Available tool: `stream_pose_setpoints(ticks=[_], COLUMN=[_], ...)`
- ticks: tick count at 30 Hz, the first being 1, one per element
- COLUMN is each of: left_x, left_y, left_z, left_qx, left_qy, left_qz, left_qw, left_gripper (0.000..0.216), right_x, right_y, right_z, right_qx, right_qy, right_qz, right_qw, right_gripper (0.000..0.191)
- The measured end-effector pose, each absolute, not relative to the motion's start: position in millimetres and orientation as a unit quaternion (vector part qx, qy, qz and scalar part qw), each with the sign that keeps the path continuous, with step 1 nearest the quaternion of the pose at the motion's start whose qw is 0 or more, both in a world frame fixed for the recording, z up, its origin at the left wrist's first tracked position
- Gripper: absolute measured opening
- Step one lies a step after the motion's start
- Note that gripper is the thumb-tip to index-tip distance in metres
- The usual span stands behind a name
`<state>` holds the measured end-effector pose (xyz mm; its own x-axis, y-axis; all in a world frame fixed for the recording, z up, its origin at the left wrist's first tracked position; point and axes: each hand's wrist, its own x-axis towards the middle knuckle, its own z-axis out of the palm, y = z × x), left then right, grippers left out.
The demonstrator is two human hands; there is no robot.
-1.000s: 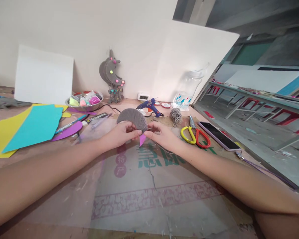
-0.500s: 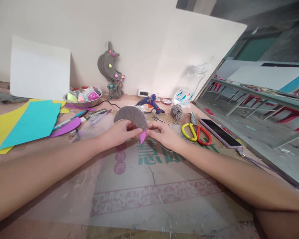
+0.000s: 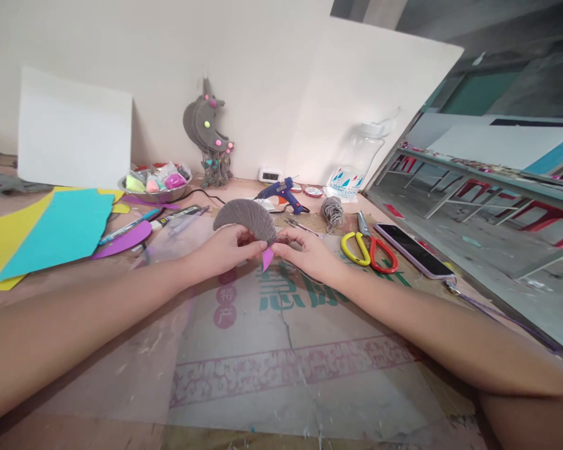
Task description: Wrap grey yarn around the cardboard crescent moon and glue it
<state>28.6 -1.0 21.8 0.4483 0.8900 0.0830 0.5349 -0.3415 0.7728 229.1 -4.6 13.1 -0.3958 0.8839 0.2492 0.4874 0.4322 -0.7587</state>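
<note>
A crescent-shaped cutout (image 3: 246, 214), wound closely with grey yarn, sits in my left hand (image 3: 229, 250). Its fingers are closed on the curved body, with the thumb near the lower end. Below the winding, a bare purple tip (image 3: 267, 257) points down. My right hand (image 3: 304, 250) is pinched at the right side of that end, thumb and forefinger on the grey yarn. A thin strand (image 3: 309, 277) trails under the right hand. The fingers partly hide the exact grip. A ball of grey yarn (image 3: 333, 214) lies beyond my right hand.
Yellow-and-red-handled scissors (image 3: 370, 252) and a phone (image 3: 415, 251) lie right. Behind stand a blue glue gun (image 3: 284, 192), a clear bottle (image 3: 356, 159) and a decorated grey moon (image 3: 206, 128). Leftward are blue sheet (image 3: 60, 231), pens (image 3: 129, 228) and a bowl (image 3: 157, 196).
Both hands keep their hold at the crescent's lower end with hardly any movement. Slightly less of the purple tip shows now.
</note>
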Motion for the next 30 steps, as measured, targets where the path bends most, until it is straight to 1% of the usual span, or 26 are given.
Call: stream_pose_setpoints(ticks=[3,7,11,15,20,25,30], left_x=[28.9,29.4,29.7,29.8,30.4,30.7,30.7], left_y=[-1.0,0.4,0.7,0.5,-0.4,0.1,1.0], left_z=[21.8,20.5,19.9,18.9,19.4,19.0,17.2], left_qx=[0.787,0.795,0.789,0.785,0.787,0.795,0.796], left_qy=[0.457,0.452,0.460,0.461,0.472,0.460,0.458], left_qz=[0.249,0.251,0.247,0.249,0.243,0.249,0.254], left_qw=[0.333,0.318,0.324,0.329,0.315,0.307,0.305], left_gripper=[0.033,0.034,0.035,0.036,0.035,0.034,0.035], right_x=[227.4,227.1,227.3,227.8,227.5,227.5,227.8], right_y=[-5.8,-5.6,-5.7,-6.9,-6.0,-5.1,-5.1], right_z=[12.8,11.8,12.8,15.6,14.6,11.3,11.7], right_qx=[-0.448,-0.433,-0.427,-0.420,-0.432,-0.433,-0.425], right_qy=[-0.785,-0.787,-0.780,-0.775,-0.789,-0.795,-0.791], right_qz=[0.291,0.313,0.333,0.356,0.316,0.300,0.319], right_qw=[0.314,0.310,0.313,0.309,0.303,0.302,0.302], right_gripper=[0.020,0.015,0.012,0.015,0.022,0.016,0.013])
